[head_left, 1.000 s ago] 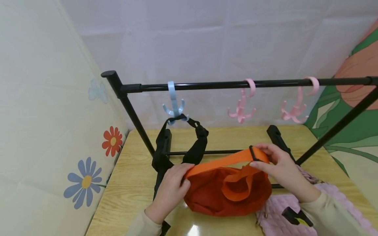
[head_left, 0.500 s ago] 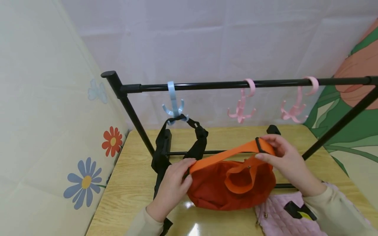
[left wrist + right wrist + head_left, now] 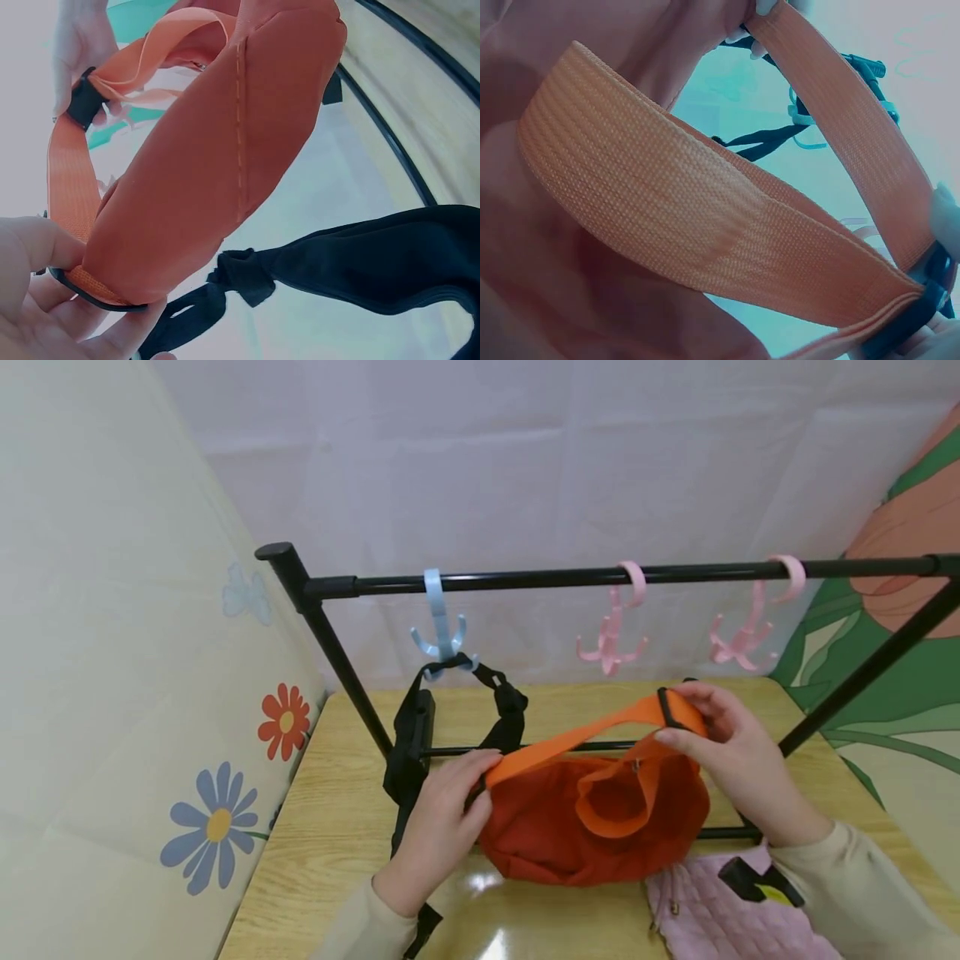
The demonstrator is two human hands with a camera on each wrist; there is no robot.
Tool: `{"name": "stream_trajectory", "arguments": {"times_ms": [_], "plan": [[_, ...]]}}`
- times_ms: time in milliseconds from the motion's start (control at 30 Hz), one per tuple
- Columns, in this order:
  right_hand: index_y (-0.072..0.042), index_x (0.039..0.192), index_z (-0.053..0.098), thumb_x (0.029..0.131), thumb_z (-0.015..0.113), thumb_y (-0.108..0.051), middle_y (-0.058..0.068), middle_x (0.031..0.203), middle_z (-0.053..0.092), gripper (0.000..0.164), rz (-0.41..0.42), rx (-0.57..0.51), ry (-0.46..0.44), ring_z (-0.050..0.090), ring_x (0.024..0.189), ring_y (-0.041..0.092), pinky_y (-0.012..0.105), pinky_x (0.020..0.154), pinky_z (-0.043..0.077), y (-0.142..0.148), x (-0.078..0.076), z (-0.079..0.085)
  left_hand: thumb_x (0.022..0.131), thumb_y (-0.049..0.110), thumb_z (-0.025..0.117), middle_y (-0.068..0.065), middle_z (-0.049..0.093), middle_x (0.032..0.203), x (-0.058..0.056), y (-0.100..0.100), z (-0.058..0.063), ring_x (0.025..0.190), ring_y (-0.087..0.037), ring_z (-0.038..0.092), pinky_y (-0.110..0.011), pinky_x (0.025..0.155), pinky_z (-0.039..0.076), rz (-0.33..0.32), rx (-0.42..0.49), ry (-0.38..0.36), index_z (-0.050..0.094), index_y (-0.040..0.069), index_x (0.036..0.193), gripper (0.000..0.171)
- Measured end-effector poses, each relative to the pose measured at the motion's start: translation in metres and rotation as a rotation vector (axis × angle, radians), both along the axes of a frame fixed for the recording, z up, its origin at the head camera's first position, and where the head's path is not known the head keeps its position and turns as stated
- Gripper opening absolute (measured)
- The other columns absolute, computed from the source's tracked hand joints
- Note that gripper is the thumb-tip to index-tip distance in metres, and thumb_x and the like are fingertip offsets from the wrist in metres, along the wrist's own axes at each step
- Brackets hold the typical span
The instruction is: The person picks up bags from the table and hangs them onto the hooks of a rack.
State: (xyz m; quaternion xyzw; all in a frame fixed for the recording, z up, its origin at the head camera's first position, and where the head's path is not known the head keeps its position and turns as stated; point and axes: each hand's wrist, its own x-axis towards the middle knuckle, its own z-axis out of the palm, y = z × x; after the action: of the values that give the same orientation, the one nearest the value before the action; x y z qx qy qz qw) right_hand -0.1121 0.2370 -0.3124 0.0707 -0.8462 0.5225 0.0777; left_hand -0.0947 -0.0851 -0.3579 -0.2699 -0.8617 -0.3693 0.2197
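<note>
An orange-red crossbody bag (image 3: 532,839) is held up over the table between both hands. My left hand (image 3: 450,810) pinches its left end, where the strap joins; in the left wrist view, fingers and thumb (image 3: 37,247) lie round a black ring there. With thumb and fingers, my right hand (image 3: 738,760) grips the orange strap (image 3: 573,739) at its black slider (image 3: 666,706). A loop of strap (image 3: 645,165) hangs slack before the bag. Just behind my left hand hangs a black cloth strap (image 3: 506,722), looped over a light blue hook (image 3: 440,618).
A black rail (image 3: 525,579) crosses above the table (image 3: 300,860), bearing a middle pink hook (image 3: 611,635) and a right pink hook (image 3: 742,639). A quilted pink bag (image 3: 720,910) lies under my right forearm, with a small black-and-yellow item (image 3: 761,883) beside the sleeve.
Both hands have moved up and slightly right with the orange-red bag, the right hand rising more. Their holds stay the same. The hooks and black strap have stayed put.
</note>
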Motion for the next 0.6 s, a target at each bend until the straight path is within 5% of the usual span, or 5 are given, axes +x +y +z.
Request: {"name": "stream_trajectory", "arguments": {"times_ms": [367, 600], "plan": [[-0.018, 0.138, 0.047, 0.098, 0.066, -0.014, -0.014, 0.115, 0.056, 0.045, -0.029, -0.015, 0.011, 0.058, 0.097, 0.002, 0.012, 0.076, 0.05, -0.001, -0.002, 0.012, 0.085, -0.006, 0.063, -0.011, 0.07, 0.124, -0.002, 0.005, 0.012, 0.112, -0.028, 0.066, -0.047, 0.095, 0.052, 0.01, 0.002, -0.021, 0.07, -0.001, 0.12, 0.036], [-0.022, 0.134, 0.052, 0.097, 0.067, -0.011, -0.015, 0.112, 0.058, 0.042, -0.047, -0.042, 0.061, 0.059, 0.094, 0.002, 0.011, 0.075, 0.05, -0.003, -0.007, 0.016, 0.086, -0.007, 0.063, -0.013, 0.07, 0.124, -0.003, 0.006, 0.016, 0.111, -0.03, 0.066, -0.048, 0.094, 0.053, -0.005, -0.004, 0.044, 0.069, -0.002, 0.12, 0.035]]}}
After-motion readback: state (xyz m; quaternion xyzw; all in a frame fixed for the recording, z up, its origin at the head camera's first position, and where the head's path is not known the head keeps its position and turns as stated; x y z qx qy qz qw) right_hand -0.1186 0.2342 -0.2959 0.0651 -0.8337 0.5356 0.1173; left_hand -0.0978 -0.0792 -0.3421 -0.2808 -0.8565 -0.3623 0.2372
